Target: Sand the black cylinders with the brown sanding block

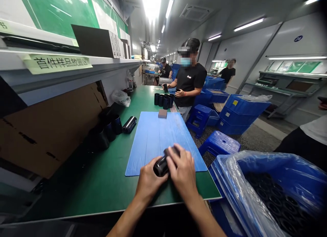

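Note:
A glossy black cylinder [160, 167] lies tilted in my left hand [149, 179], whose fingers and thumb wrap round its near end. My right hand [182, 165] is closed over the far part of the cylinder, gripping a dark flat block [168, 151] against its side. The fingers and some blur hide most of this block. Both hands are above the near edge of a blue mat [163, 138]. Further up the mat lies a small brown block [162, 113], apart from my hands.
On the green table [107, 182], one black cylinder [129, 124] lies left of the mat, with several upright ones [117, 124] nearby. More cylinders [166, 102] stand beyond it, before a co-worker [190, 76]. At right, a plastic-lined blue crate [237, 175] holds black cylinders, near a blue stool [222, 141].

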